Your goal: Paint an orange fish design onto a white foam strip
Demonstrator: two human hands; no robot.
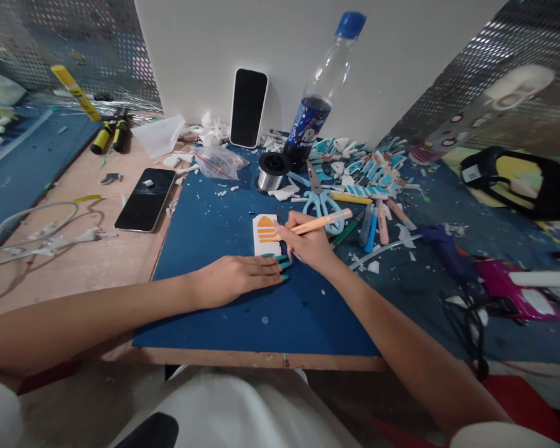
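A small white card (pixel 264 234) with orange stripes lies on the blue mat (pixel 242 311). My left hand (pixel 240 276) rests flat on the mat, its fingertips with teal nails pressing the card's lower edge. My right hand (pixel 308 244) is closed on an orange marker (pixel 321 223), its tip touching the card's orange area.
Blue-handled scissors (pixel 318 198), several markers (pixel 373 224), a wire spool (pixel 271 171) and a cola bottle (pixel 320 99) stand beyond the card. A phone (pixel 145 199) lies on the wood at left, another (pixel 248 107) leans on the wall. A glue gun (pixel 443 249) sits at right.
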